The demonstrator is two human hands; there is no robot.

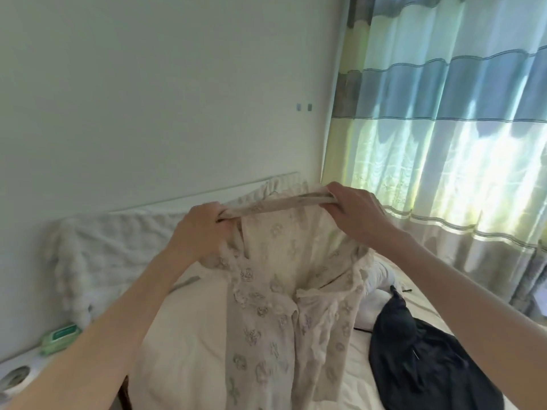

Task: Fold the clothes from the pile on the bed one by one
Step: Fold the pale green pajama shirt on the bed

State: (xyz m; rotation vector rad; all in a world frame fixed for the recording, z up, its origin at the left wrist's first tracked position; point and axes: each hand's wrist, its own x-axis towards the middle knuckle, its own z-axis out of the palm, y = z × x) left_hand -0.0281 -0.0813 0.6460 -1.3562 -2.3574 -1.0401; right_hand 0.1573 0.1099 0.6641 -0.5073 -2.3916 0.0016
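Note:
A cream garment (284, 291) with small grey embroidered flowers hangs in the air in front of me over the bed (361, 368). My left hand (201, 235) grips its top edge on the left. My right hand (355, 214) grips the same edge on the right, so the band between them is stretched taut. The rest of the garment drops down crumpled toward the sheet. A dark navy garment (426, 359) lies in a heap on the bed at the lower right.
A white pillow (183, 335) lies below the garment on the left, and a white knitted throw (118, 250) drapes the headboard. A green wipes pack (60, 338) and a tape roll (14, 377) sit at the far left. Striped curtains (444, 128) hang at the right.

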